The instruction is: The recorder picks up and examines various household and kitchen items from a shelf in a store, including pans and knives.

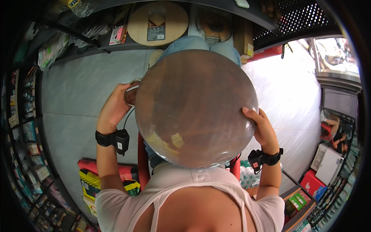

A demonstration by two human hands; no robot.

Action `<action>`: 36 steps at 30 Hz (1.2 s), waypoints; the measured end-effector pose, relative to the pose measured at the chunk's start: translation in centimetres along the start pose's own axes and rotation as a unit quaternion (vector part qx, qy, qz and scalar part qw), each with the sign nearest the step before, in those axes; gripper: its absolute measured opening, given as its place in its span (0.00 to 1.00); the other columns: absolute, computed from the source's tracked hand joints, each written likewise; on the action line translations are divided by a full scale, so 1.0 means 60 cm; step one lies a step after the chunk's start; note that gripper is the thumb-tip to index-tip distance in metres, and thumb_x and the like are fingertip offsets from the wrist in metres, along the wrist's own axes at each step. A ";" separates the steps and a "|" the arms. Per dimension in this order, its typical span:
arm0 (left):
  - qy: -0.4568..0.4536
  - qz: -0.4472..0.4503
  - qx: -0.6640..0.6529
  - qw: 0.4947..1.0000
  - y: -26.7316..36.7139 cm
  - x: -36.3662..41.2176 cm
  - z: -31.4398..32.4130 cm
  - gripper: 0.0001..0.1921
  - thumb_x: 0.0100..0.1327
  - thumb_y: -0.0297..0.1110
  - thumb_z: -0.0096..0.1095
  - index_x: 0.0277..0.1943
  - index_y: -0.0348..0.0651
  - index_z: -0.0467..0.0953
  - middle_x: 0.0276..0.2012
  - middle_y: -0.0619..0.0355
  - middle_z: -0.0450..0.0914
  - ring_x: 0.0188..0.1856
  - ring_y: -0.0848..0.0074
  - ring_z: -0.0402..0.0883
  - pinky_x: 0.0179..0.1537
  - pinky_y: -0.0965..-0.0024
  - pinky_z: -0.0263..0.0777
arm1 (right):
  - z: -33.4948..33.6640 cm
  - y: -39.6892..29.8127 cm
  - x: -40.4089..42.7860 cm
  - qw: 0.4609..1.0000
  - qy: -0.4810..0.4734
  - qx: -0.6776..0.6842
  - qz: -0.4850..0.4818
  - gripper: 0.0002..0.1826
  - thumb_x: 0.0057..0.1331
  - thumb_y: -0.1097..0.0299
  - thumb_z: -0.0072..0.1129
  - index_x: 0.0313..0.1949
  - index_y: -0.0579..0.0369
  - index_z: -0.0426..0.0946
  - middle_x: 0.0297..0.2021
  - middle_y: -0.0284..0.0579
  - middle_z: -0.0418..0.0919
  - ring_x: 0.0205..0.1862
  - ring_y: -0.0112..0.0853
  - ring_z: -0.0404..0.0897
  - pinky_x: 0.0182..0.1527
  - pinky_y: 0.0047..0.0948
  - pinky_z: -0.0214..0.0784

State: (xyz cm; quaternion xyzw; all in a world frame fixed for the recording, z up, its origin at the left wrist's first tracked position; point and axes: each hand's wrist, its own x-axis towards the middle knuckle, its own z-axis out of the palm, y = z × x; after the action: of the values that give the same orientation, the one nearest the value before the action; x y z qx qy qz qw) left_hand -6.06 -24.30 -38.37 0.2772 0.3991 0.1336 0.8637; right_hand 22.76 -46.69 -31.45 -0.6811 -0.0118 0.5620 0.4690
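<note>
A large round grey-brown disc-shaped object [194, 101], with a shiny, film-like surface, lies over my lap. Its exact kind is unclear; pale yellow patches show near its lower left. At its left edge my left hand [116, 101] holds a bent metal loop handle [128, 95], with some fingers hidden behind the rim. How the loop joins the disc is hidden. My right hand [262, 123] grips the right edge, thumb on the upper face and fingers underneath.
A round wooden board [158, 17] with a label stands on the shelf ahead, beside a round packaged item [214, 24]. Stocked shelves [29, 139] line the left. Colourful packages [89, 179] lie behind my left arm. A person [336, 129] sits far right near a white box [327, 162].
</note>
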 end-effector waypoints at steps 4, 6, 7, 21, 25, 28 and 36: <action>0.086 0.029 0.002 0.996 -0.045 0.025 -0.018 0.11 0.60 0.40 0.50 0.34 0.41 0.70 0.30 0.60 0.75 0.32 0.78 0.72 0.34 0.75 0.62 | 0.005 -0.021 0.009 0.992 0.002 -0.114 -0.046 0.26 0.56 0.62 0.57 0.49 0.68 0.64 0.37 0.43 0.74 0.33 0.23 0.76 0.31 0.18 0.70; 0.083 0.028 0.019 0.996 -0.051 0.033 -0.027 0.11 0.60 0.41 0.50 0.32 0.42 0.69 0.28 0.61 0.73 0.30 0.78 0.70 0.33 0.75 0.62 | 0.030 -0.046 0.007 0.987 0.015 -0.124 -0.099 0.26 0.57 0.63 0.56 0.49 0.68 0.65 0.37 0.43 0.75 0.33 0.23 0.76 0.28 0.18 0.69; 0.082 0.021 0.048 0.995 -0.049 0.035 -0.034 0.12 0.60 0.42 0.50 0.30 0.43 0.67 0.25 0.62 0.72 0.28 0.79 0.69 0.32 0.74 0.61 | 0.040 -0.063 0.010 0.985 0.008 -0.137 -0.105 0.26 0.57 0.63 0.56 0.49 0.68 0.65 0.37 0.43 0.75 0.33 0.23 0.76 0.28 0.18 0.69; -0.052 0.160 -0.223 0.960 0.136 -0.150 0.007 0.12 0.61 0.42 0.47 0.27 0.44 0.64 0.21 0.63 0.62 0.32 0.75 0.64 0.27 0.77 0.61 | 0.163 -0.171 0.192 0.958 -0.241 -0.043 -0.147 0.16 0.59 0.65 0.52 0.45 0.60 0.71 0.42 0.43 0.75 0.43 0.30 0.75 0.47 0.25 0.66; -0.025 0.132 -0.264 0.955 0.164 -0.114 0.070 0.12 0.62 0.39 0.43 0.30 0.40 0.66 0.25 0.59 0.63 0.37 0.71 0.64 0.25 0.77 0.62 | 0.108 -0.138 0.356 0.856 -0.336 -0.165 -0.357 0.17 0.61 0.63 0.50 0.49 0.51 0.68 0.48 0.44 0.71 0.47 0.33 0.73 0.50 0.27 0.65; -0.072 0.058 -0.282 0.955 0.169 -0.046 0.045 0.09 0.59 0.35 0.46 0.30 0.37 0.66 0.25 0.57 0.66 0.34 0.70 0.65 0.33 0.72 0.62 | 0.097 -0.132 0.435 0.949 -0.315 0.001 -0.020 0.17 0.61 0.59 0.50 0.49 0.47 0.68 0.49 0.42 0.70 0.48 0.33 0.72 0.51 0.29 0.65; 0.034 -0.055 -0.360 0.931 0.162 0.170 -0.069 0.07 0.56 0.28 0.46 0.26 0.41 0.58 0.20 0.62 0.61 0.26 0.74 0.59 0.33 0.72 0.61 | 0.069 -0.114 0.598 0.963 -0.258 -0.079 0.026 0.20 0.57 0.56 0.51 0.49 0.41 0.69 0.57 0.37 0.61 0.59 0.33 0.58 0.56 0.38 0.54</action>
State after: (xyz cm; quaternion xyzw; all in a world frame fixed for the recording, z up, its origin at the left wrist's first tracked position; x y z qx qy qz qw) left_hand -2.72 -10.25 -41.17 -0.0792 0.3674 0.2302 0.8976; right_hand 36.26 -20.77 -53.74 -0.5482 -0.1594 0.7278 0.3801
